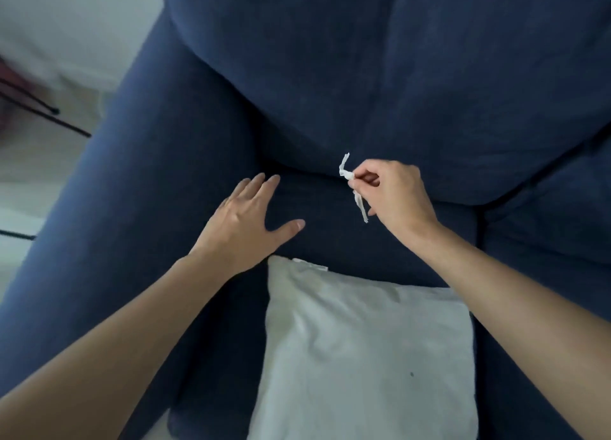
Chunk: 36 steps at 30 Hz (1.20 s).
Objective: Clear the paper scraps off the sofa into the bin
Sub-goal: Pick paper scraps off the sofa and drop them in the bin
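My right hand (395, 196) pinches a thin white paper scrap (347, 174) between thumb and fingertips, just above the crease where the dark blue sofa's seat meets its back cushion (363, 75). Strips of the scrap stick up and hang down from the pinch. My left hand (246, 223) lies flat on the sofa seat (317, 228) with fingers spread, holding nothing. No bin is in view.
A pale grey pillow (363, 357) lies on the seat in front of me, with a small white tag at its top edge. The sofa's left arm (115, 224) runs down the left. Light floor and thin black legs (43, 108) show at far left.
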Each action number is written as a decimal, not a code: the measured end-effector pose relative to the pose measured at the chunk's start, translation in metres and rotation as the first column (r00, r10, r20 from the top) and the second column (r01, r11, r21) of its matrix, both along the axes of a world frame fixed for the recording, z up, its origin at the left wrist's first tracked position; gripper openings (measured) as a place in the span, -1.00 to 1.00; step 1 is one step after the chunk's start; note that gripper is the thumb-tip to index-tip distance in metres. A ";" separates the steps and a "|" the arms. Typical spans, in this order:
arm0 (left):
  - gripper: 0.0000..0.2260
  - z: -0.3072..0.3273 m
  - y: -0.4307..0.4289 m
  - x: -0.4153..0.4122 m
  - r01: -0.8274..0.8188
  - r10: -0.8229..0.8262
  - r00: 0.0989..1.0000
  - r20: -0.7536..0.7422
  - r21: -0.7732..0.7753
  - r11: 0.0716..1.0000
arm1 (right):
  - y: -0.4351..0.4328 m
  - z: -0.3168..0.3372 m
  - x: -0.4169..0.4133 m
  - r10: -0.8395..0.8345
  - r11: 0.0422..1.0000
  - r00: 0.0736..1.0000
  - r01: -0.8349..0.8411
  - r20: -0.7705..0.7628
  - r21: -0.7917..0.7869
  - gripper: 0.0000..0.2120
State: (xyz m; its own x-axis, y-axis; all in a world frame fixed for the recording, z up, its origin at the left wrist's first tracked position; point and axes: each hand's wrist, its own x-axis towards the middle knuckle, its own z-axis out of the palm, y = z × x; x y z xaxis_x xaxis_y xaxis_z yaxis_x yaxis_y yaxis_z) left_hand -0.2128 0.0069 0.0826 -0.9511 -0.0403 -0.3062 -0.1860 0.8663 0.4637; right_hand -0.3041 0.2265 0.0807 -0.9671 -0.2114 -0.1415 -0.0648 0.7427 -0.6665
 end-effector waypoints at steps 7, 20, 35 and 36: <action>-0.23 0.067 -0.125 0.113 -0.194 0.186 0.972 -0.143 -0.048 0.980 | -0.157 0.063 0.080 0.260 0.962 0.966 -0.260 -0.011 -0.083 -0.93; -0.16 0.052 -0.287 0.425 -0.676 0.674 0.737 -0.048 -0.020 0.737 | -0.396 0.076 0.322 0.726 0.688 0.687 -0.726 0.040 -0.001 -0.94; -0.11 -0.049 -0.295 0.644 -0.885 0.856 0.458 0.240 0.027 0.465 | -0.489 -0.089 0.511 0.801 0.301 0.425 -0.895 0.421 0.330 -0.91; -0.10 -0.051 -0.295 0.651 -0.891 0.858 0.445 0.257 0.031 0.453 | -0.490 -0.097 0.517 0.800 0.284 0.420 -0.894 0.428 0.347 -0.92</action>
